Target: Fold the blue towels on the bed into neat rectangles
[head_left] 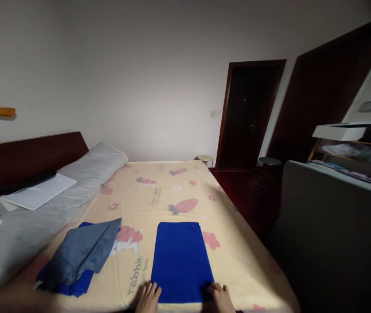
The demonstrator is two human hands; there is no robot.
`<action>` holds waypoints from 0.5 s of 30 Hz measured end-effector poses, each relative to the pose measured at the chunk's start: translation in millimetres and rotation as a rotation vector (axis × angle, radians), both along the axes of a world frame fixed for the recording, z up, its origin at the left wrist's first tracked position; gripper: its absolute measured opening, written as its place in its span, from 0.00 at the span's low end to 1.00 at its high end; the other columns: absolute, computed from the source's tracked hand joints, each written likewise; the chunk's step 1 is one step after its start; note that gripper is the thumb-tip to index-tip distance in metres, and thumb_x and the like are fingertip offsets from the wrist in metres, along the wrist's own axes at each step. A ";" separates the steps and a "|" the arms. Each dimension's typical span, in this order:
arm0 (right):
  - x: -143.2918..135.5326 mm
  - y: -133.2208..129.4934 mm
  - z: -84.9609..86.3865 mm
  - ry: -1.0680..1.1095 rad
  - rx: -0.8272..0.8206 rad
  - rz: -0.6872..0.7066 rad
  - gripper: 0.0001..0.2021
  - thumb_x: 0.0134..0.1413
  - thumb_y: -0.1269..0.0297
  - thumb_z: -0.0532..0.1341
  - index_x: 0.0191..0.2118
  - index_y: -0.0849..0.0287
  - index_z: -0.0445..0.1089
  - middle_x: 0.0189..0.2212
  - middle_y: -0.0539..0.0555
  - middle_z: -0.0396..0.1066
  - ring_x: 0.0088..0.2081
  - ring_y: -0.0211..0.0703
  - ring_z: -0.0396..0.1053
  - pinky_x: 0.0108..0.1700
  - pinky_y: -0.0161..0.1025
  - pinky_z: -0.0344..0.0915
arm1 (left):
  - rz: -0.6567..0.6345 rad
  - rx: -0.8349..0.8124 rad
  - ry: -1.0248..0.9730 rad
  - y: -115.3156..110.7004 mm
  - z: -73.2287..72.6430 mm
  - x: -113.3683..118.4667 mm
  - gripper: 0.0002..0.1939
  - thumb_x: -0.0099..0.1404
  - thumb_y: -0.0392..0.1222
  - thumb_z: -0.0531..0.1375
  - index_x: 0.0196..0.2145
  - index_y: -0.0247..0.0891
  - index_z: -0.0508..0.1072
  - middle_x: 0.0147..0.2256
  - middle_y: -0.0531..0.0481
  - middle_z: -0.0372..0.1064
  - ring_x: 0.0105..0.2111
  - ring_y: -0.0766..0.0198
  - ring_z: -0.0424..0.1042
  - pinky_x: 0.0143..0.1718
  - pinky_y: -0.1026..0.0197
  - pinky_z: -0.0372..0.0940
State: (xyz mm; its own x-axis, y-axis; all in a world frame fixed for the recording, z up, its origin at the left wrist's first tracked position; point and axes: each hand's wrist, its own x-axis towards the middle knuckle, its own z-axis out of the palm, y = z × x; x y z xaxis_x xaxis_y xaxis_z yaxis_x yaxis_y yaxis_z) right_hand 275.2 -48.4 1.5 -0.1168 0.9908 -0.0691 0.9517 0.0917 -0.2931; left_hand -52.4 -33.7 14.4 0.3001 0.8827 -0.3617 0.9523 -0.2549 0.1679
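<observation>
A blue cloth (182,261) lies flat as a neat rectangle on the patterned bed sheet (231,261). At its near left corner is my left hand (148,298), its fingers curled over the edge. My right hand (222,298) grips the near right corner in the same way, with the fingertips partly in shadow. To the left, a crumpled grey-blue cloth (84,243) rests on top of another blue cloth (77,287).
A long grey rolled bundle (103,163) runs along the bed's left side, with a white sheet or folder (41,191) on it. The dark headboard (41,150) stands behind. At the right are a grey panel (332,234), a stool (269,161) and a dark door (252,117).
</observation>
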 end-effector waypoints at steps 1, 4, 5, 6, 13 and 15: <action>-1.1 -0.3 5.0 0.019 -0.018 -0.009 0.21 0.52 0.76 0.49 0.43 0.50 0.74 0.48 0.55 0.72 0.51 0.49 0.66 0.53 0.46 0.53 | -0.001 0.000 0.001 0.8 1.0 -0.2 0.31 0.60 0.32 0.47 0.62 0.42 0.59 0.64 0.46 0.52 0.65 0.55 0.45 0.64 0.50 0.41; -0.8 -2.2 16.2 0.068 -0.040 -0.006 0.23 0.52 0.77 0.47 0.43 0.51 0.74 0.49 0.54 0.72 0.51 0.47 0.66 0.53 0.45 0.52 | -0.017 0.038 0.009 1.8 1.1 -0.8 0.32 0.59 0.29 0.46 0.61 0.43 0.60 0.63 0.47 0.54 0.64 0.56 0.48 0.64 0.50 0.42; 0.0 -3.0 18.4 0.071 -0.046 0.000 0.23 0.52 0.78 0.47 0.44 0.51 0.74 0.49 0.54 0.72 0.52 0.46 0.66 0.53 0.45 0.52 | -0.020 0.055 0.015 1.7 0.1 -1.1 0.32 0.59 0.28 0.45 0.60 0.44 0.61 0.63 0.47 0.55 0.64 0.57 0.49 0.64 0.50 0.42; 0.8 -3.7 19.9 0.068 -0.057 0.006 0.23 0.51 0.78 0.47 0.44 0.52 0.74 0.49 0.54 0.72 0.52 0.46 0.66 0.53 0.44 0.53 | -0.021 0.070 0.022 1.4 -1.2 -1.5 0.32 0.59 0.28 0.44 0.60 0.44 0.62 0.62 0.47 0.56 0.64 0.57 0.50 0.64 0.49 0.42; -4.8 -3.7 25.9 -0.059 -0.131 0.061 0.26 0.44 0.78 0.52 0.50 0.55 0.71 0.52 0.58 0.70 0.54 0.52 0.65 0.53 0.46 0.57 | -0.071 0.135 0.059 2.0 -13.2 -1.6 0.33 0.59 0.25 0.44 0.60 0.42 0.62 0.62 0.45 0.57 0.63 0.54 0.53 0.63 0.45 0.45; -7.9 -2.5 30.9 -0.086 -0.124 0.084 0.26 0.46 0.77 0.51 0.51 0.56 0.70 0.52 0.59 0.70 0.54 0.51 0.65 0.53 0.46 0.58 | -0.109 0.165 0.065 3.9 -14.1 -0.7 0.33 0.58 0.24 0.44 0.60 0.40 0.62 0.61 0.43 0.58 0.62 0.54 0.54 0.63 0.45 0.46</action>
State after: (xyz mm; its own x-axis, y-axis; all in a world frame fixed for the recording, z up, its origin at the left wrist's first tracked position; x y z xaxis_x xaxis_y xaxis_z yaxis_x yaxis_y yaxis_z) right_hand 267.3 -50.8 32.3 -0.1875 0.9609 -0.2038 0.9642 0.1405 -0.2247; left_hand -53.1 -29.8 0.3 0.3780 0.8951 -0.2364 0.9249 -0.3762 0.0544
